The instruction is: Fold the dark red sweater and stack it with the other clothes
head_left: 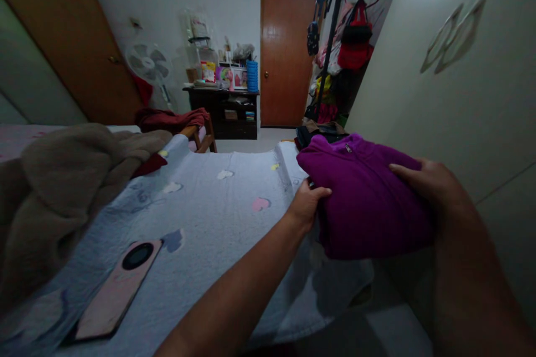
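A folded purple jacket (368,201) with a zipper near its collar is held up over the right edge of the bed (209,223). My left hand (305,204) grips its left side, thumb on top and the other fingers hidden beneath. On the opposite side my right hand (427,184) holds it, thumb lying over the cloth and the rest of the fingers out of sight. Dark folded clothes (320,133) lie just behind the jacket.
A pink phone (119,290) lies on the bed's near left, beside a bunched brown blanket (71,195). White cabinet doors (460,95) rise close on the right. A fan (149,64) and dark shelf (224,114) stand at the back.
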`<state>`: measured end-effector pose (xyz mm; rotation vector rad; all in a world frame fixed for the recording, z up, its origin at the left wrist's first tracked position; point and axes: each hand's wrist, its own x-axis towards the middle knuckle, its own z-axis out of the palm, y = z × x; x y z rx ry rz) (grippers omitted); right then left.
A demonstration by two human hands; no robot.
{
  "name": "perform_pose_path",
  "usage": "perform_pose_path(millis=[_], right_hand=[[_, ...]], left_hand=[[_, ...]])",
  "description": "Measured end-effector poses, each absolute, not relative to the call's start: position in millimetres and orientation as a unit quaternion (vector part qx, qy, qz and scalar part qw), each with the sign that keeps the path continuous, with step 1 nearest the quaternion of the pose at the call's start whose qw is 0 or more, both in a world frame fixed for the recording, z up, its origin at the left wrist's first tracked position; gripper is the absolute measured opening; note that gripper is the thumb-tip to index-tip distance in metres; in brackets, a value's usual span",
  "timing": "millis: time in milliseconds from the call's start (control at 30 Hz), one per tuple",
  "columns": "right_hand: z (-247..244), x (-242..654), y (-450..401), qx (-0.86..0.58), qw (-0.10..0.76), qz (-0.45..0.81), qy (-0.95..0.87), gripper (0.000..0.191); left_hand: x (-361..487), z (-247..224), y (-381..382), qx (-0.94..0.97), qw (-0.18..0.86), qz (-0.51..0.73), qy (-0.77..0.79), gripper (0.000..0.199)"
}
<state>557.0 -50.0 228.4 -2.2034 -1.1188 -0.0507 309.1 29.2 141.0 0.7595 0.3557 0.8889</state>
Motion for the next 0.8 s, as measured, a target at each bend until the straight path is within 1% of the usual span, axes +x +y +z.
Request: perform_pose_path(millis=[67, 167, 200, 267, 333, 400, 467, 533, 600, 667, 733, 800], right_hand=[[244.1, 522.9, -43.6, -0.834, 0.341, -0.031, -0.433, 0.045], [241.7, 465.2, -16.1, -0.784, 0.384, -0.039, -0.486, 0.046], [234.0, 445.9, -2.7, -0.759, 0.412, -0.026, -0.503, 0.045], [211.1, 409.0, 27.5, -0.706, 0.474, 0.009, -0.526, 0.042], [181.5, 376.3, 57.7, -0.638, 0.545, 0.074, -0.539, 0.038], [149.2, 349.6, 81.7, -0.572, 0.603, 0.146, -0.537, 0.037], [117.9, 330.3, 95.4, -0.531, 0.625, 0.238, -0.521, 0.038], [91.6, 318.4, 97.7, -0.510, 0.619, 0.329, -0.499, 0.040], [74.4, 312.7, 91.4, -0.499, 0.610, 0.373, -0.489, 0.041], [67.7, 310.6, 81.1, -0.488, 0.610, 0.410, -0.471, 0.039], [69.0, 309.7, 71.4, -0.471, 0.609, 0.450, -0.453, 0.040], [72.6, 309.1, 64.1, -0.461, 0.597, 0.489, -0.438, 0.051]], left_hand=[[277.6, 151.1, 32.2, 0.407, 0.780, 0.448, 0.159, 0.062], [224.0, 157.5, 49.8, 0.461, 0.691, 0.505, 0.237, 0.078], [205.6, 158.1, 59.0, 0.485, 0.650, 0.519, 0.271, 0.081], [170.0, 158.1, 80.6, 0.536, 0.557, 0.540, 0.332, 0.079], [136.9, 157.0, 103.6, 0.585, 0.466, 0.563, 0.351, 0.072], [107.9, 153.8, 124.6, 0.617, 0.406, 0.563, 0.371, 0.071], [84.3, 146.7, 140.3, 0.640, 0.397, 0.532, 0.387, 0.067], [66.6, 135.5, 147.9, 0.655, 0.398, 0.500, 0.404, 0.064], [54.8, 122.3, 146.3, 0.658, 0.393, 0.494, 0.411, 0.067], [47.7, 109.9, 135.6, 0.644, 0.414, 0.498, 0.406, 0.072], [43.6, 100.4, 118.1, 0.616, 0.473, 0.486, 0.401, 0.069], [40.4, 94.0, 97.2, 0.585, 0.523, 0.467, 0.407, 0.061]])
